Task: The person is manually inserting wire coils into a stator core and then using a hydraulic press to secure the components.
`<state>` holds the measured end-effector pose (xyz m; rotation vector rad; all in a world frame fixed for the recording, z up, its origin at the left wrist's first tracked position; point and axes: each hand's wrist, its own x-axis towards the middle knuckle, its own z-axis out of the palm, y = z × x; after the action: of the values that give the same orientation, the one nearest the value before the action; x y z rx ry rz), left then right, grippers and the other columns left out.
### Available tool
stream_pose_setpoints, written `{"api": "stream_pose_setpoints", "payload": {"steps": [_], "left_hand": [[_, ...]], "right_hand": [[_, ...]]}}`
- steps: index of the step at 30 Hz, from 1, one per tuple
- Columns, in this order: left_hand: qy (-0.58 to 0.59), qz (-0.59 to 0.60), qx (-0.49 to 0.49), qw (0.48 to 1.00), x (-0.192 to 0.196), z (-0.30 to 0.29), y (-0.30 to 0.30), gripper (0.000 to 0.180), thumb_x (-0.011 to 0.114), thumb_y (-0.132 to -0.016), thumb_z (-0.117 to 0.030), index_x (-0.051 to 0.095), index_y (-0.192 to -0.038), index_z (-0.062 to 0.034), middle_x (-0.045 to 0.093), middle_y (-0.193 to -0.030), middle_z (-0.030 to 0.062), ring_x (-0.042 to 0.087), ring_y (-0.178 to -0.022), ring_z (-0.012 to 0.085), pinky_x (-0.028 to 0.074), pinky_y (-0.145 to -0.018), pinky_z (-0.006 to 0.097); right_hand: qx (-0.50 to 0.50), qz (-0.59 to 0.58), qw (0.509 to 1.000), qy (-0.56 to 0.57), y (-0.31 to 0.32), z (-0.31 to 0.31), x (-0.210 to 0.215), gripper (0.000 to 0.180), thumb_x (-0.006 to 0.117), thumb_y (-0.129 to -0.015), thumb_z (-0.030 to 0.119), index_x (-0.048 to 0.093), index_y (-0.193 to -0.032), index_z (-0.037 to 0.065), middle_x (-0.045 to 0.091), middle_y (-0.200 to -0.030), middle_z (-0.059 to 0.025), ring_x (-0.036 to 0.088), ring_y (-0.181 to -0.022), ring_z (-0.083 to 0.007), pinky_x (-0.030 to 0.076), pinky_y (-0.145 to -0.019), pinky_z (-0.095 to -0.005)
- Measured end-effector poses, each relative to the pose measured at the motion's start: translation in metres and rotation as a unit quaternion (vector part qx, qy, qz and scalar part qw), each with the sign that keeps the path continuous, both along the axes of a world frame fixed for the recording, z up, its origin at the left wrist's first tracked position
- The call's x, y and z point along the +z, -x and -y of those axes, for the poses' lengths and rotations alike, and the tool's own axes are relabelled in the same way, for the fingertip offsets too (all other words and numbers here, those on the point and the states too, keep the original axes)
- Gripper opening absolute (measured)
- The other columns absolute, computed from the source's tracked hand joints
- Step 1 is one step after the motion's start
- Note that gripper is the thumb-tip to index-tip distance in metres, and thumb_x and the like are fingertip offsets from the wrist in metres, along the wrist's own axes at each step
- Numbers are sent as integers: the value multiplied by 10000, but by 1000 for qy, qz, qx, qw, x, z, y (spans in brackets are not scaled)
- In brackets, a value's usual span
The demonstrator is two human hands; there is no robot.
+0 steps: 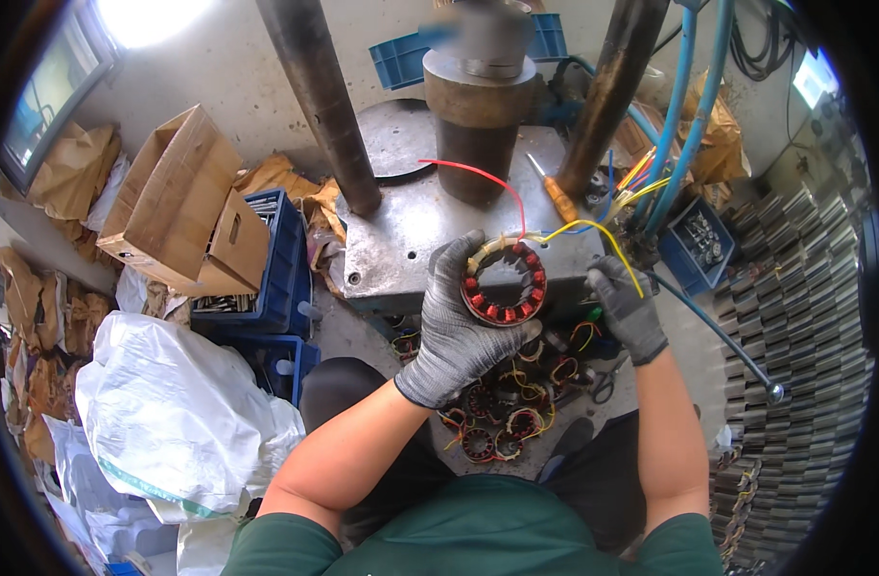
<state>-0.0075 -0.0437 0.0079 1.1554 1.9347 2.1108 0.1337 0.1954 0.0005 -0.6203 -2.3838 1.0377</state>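
Observation:
My left hand (449,336), in a grey knit glove, is wrapped round a ring-shaped motor stator (470,300) with red windings, holding it up in front of the press plate. From its top edge a red lead wire (478,171) arcs away to the left, and a yellow lead wire (607,233) bends over to the right. The yellow wire's end hangs across my right hand (633,312), gloved too, beside the stator. The fingers there are curled together; whatever they pinch is hidden. Behind, a screwdriver (559,200) with an orange handle lies on the metal plate (387,252).
Two steel columns (329,115) and a thick ram (478,125) rise from the plate. Several wired stators (478,444) lie below my hands. Blue crates (288,254) and a cardboard box (171,197) stand left, above a white sack (180,403). Stacked metal parts (795,355) fill the right side.

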Motion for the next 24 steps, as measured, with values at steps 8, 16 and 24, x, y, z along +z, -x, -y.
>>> {"api": "stream_pose_setpoints", "payload": {"steps": [8,16,24], "left_hand": [[42,-68,52,995,5,-2,1,1100,1000,-536,-172,423,-1465,-53,501,-1325,155,563,-1224,320,491,-1084,417],[68,-182,90,977,11,-5,-5,1102,1002,-550,-224,438,-1484,-65,520,-1314,174,578,-1208,342,510,-1066,439],[77,-200,91,973,8,-9,-3,1089,1003,-544,-209,455,-1476,-81,529,-1306,149,575,-1196,323,514,-1065,428]], "right_hand": [[159,-141,973,88,-41,78,57,158,597,-942,88,703,-1027,8,749,-946,-117,720,-868,-216,562,-805,-333],[287,-238,924,-89,-32,100,54,223,599,-957,76,632,-1174,36,722,-1069,-176,694,-910,-297,563,-823,-422],[264,-203,933,-135,-27,103,50,260,622,-879,27,647,-1138,34,713,-1045,-162,696,-881,-324,576,-787,-427]]}}
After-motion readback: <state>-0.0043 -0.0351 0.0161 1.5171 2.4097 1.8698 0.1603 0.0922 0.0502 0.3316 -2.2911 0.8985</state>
